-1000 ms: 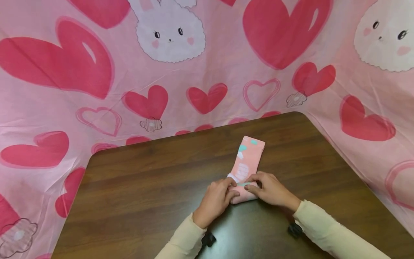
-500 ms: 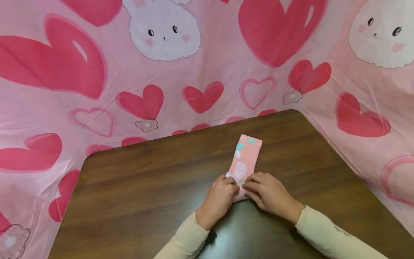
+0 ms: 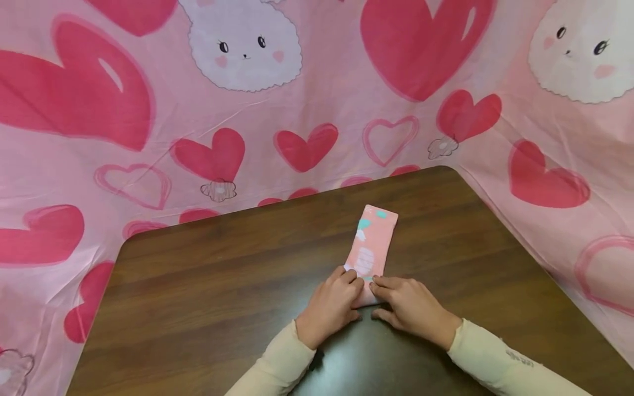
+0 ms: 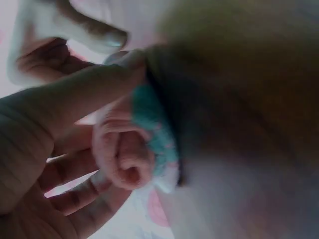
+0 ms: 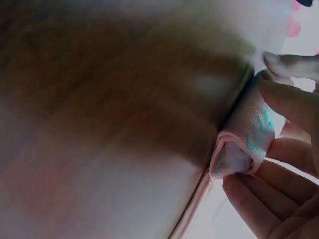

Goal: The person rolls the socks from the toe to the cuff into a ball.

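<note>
A pink sock [image 3: 377,236] with white and green patches lies flat on the table, its near end rolled up. At the left side of that roll, my left hand [image 3: 329,305] has its fingers bent over the top and its thumb low on the near side. My right hand [image 3: 413,311] holds the right side the same way, fingers over the top, thumb apart below. The left wrist view shows the roll's coiled end [image 4: 132,154] between thumb and fingers. In the right wrist view, fingers [image 5: 254,204] curve around the other end of the roll.
The brown wooden table [image 3: 208,286] has rounded far corners. A pink cloth [image 3: 277,110] printed with hearts and rabbit faces hangs behind it and along the right side.
My thumbs have come off the top of the roll to its near side, while my fingers have moved over it. The head view has shifted slightly.
</note>
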A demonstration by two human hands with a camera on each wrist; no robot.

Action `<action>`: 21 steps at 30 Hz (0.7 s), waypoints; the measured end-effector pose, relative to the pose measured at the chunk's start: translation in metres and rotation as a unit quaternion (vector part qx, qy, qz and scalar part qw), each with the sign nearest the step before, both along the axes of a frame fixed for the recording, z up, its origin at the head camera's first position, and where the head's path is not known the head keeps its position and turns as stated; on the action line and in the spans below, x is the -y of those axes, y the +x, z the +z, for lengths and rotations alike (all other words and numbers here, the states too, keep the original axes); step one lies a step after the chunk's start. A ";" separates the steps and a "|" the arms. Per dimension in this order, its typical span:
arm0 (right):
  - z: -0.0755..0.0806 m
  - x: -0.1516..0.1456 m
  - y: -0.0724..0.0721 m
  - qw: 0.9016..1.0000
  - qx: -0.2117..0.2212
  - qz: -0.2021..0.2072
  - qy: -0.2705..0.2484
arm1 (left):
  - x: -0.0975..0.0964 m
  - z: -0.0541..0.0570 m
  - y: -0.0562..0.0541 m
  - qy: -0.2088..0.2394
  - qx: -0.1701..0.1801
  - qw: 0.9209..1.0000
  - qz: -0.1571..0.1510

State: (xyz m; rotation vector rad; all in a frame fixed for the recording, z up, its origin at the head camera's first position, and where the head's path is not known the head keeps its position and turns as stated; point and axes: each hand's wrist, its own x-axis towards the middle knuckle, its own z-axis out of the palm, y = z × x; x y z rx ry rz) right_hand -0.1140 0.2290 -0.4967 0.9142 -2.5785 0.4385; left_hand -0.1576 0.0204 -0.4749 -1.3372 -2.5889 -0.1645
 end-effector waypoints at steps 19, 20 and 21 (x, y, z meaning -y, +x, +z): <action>-0.005 0.006 0.015 0.993 0.075 -0.018 -0.085 | 0.004 0.001 -0.004 0.092 0.142 0.985 -0.038; -0.004 0.005 0.016 0.992 0.081 -0.020 -0.091 | 0.004 0.001 -0.005 0.101 0.158 0.981 -0.040; -0.003 0.005 0.017 0.991 0.087 -0.023 -0.098 | 0.005 0.002 -0.006 0.109 0.175 0.978 -0.039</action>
